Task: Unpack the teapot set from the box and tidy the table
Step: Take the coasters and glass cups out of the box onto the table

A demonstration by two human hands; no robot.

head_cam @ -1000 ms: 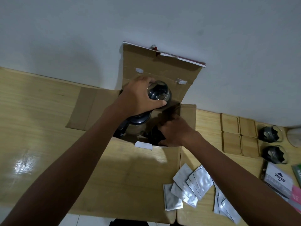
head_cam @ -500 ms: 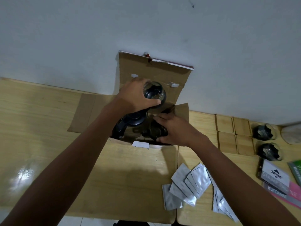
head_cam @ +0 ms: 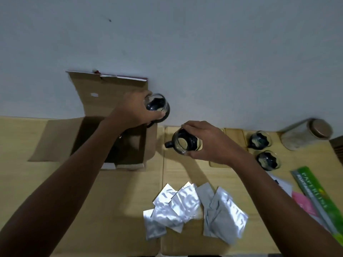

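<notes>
Above the open cardboard box (head_cam: 130, 151), left hand (head_cam: 135, 112) grips a glass cup (head_cam: 157, 106) by its rim and side, fingers curled round it, held in the air over the box's right wall. Right hand (head_cam: 206, 143) grips a second glass cup (head_cam: 185, 143) the same way, clear of the box and over the wooden table (head_cam: 37, 138); its dark handle points left. Both cups show dark packing inside.

Two unpacked cups (head_cam: 259, 140) already stand near the table's far right edge, beside a lidded glass jar (head_cam: 306, 134). Wooden coasters (head_cam: 234, 134) lie behind the right hand, mostly hidden. Foil sachets (head_cam: 185, 206) are scattered near the front edge; a green carton (head_cam: 319, 203) and pink paper lie at right.

Step in hand, by my reading: carrying out cups — unpacking partly done. Box interior is dark; what remains inside I cannot tell.

Next move calls for setting both cups down upright near the two on the right, glass kept from knocking glass — then back to the box.
</notes>
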